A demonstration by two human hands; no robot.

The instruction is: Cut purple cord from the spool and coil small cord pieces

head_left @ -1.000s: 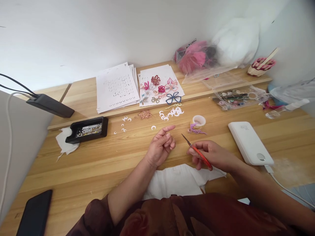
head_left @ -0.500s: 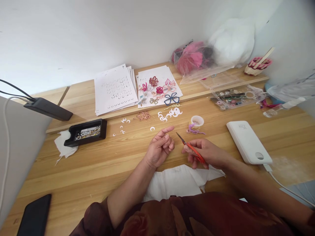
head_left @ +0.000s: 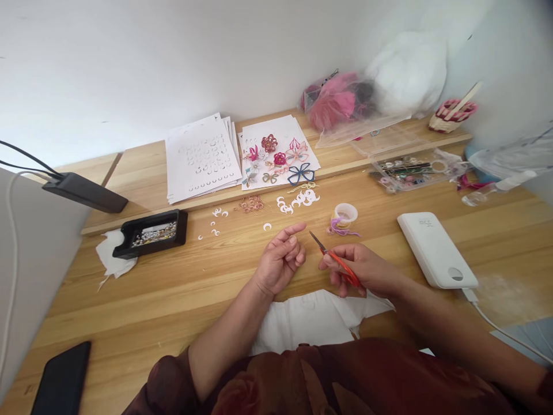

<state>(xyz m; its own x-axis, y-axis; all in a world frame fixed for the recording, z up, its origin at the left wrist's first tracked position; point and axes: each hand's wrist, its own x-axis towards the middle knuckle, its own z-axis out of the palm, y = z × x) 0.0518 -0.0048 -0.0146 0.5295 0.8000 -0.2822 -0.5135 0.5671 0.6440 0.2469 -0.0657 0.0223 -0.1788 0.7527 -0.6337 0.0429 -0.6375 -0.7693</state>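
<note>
Slim pointed scissors [head_left: 341, 266] with orange-red handles are gripped in my right hand [head_left: 360, 268]. Their dark blades look closed and point up and left, the tip just short of my left index finger. My left hand [head_left: 283, 256] has that finger stretched out; its thumb presses against the other, curled fingers. Whatever may be pinched there is too small to make out. Beyond the hands lie white crescent-shaped paper pieces [head_left: 306, 197], one lone white crescent [head_left: 267, 227] and copper-coloured crescents [head_left: 251, 204]. A small clear cup [head_left: 346, 213] with purple thread [head_left: 343, 227] stands beyond my right hand.
White cloth [head_left: 306, 320] lies under my wrists. A black tray [head_left: 181, 227] of beads sits left, a phone [head_left: 60, 377] front left. At right are a white power bank [head_left: 436, 251] and a clear parts box [head_left: 406, 181]. Thread-wrapped flowers [head_left: 301, 173] rest on paper behind.
</note>
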